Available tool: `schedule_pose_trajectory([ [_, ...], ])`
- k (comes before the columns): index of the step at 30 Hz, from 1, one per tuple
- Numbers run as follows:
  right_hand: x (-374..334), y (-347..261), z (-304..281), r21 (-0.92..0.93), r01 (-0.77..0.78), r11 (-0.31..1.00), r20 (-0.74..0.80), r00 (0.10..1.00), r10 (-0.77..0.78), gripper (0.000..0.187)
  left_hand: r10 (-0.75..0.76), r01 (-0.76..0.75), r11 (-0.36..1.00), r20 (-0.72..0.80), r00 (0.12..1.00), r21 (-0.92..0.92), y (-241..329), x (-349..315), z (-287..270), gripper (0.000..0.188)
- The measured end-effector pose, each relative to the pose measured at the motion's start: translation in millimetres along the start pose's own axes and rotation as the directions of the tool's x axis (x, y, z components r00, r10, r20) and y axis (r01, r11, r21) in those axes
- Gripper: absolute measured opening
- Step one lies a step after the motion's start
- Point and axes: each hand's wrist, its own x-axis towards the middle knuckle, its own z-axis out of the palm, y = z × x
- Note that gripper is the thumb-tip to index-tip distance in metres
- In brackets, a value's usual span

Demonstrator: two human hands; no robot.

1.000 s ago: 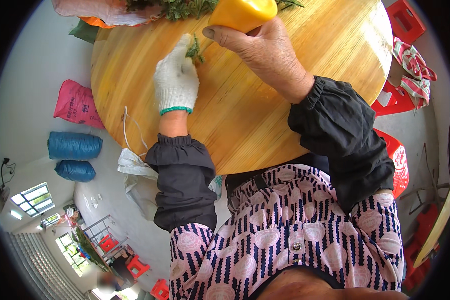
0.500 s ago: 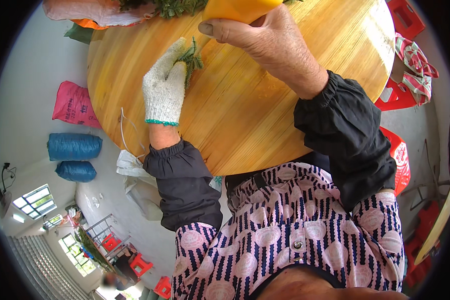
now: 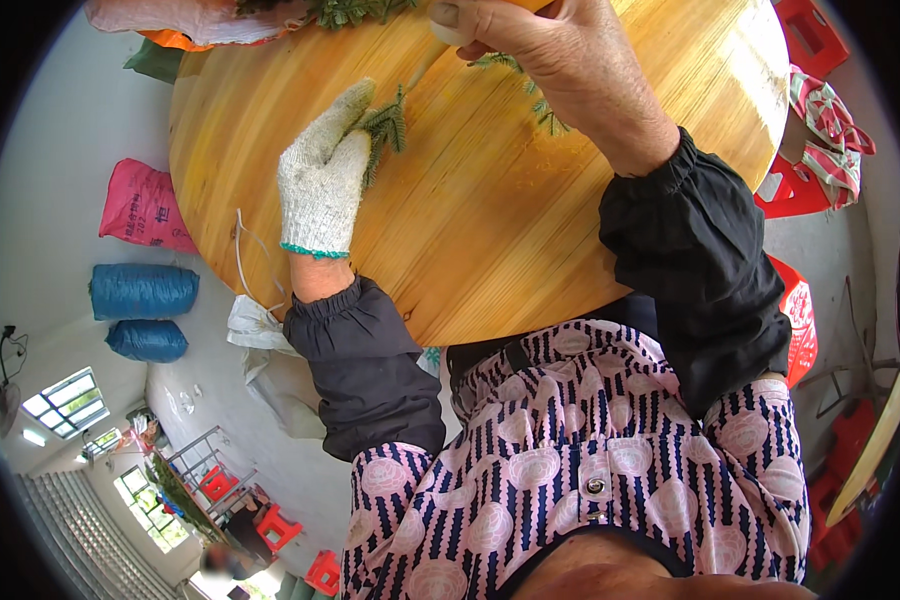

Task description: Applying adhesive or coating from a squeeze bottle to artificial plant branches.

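My left hand (image 3: 322,170), in a white knitted glove with a green cuff edge, pinches a small green needle-leaf sprig (image 3: 388,125) above the round wooden table. My bare right hand (image 3: 570,60) is closed round a yellow container (image 3: 525,4), mostly cut off by the top edge. Its whitish end (image 3: 450,36) shows below my thumb. A thin tan piece (image 3: 422,72) spans the gap between sprig and container; whether it is stem or nozzle I cannot tell. Another green sprig (image 3: 545,105) shows beside my right hand, partly hidden by it.
The round wooden table (image 3: 480,240) reaches close to my body. Green sprigs (image 3: 345,10) and a pinkish-orange sack (image 3: 200,22) lie at its far left. A pink sack (image 3: 148,207) and blue bundles (image 3: 145,290) are off to the left. Red stools (image 3: 798,190) stand on the right.
My right hand has moved up and slightly right with the yellow container, uncovering the other sprig. My left hand has shifted slightly left, still holding its sprig.
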Motion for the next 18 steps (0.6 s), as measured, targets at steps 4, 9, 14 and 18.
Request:
schedule_pose_trajectory([
  [4,4.6,6.6,-5.1,0.027,0.061,0.998,0.071,0.995,-0.063,0.023,-0.011,0.01,1.0,0.007,1.0,0.017,1.2,-1.4,-0.3,0.043],
  [9,2.5,8.0,-9.6,-0.005,0.04,0.999,0.048,0.998,-0.04,0.022,0.004,-0.004,1.0,0.008,1.0,0.027,-0.2,-2.9,-1.6,0.043],
  [14,4.1,9.4,-8.2,-0.002,0.027,1.0,0.028,0.999,-0.027,0.021,-0.059,0.057,0.997,0.034,0.998,0.054,3.5,-3.5,-3.1,0.043],
  [18,3.8,7.0,-15.0,0.155,0.038,0.987,-0.048,0.998,-0.031,0.022,0.057,-0.056,0.996,-0.019,0.998,0.073,18.0,-15.8,-0.1,0.042],
])
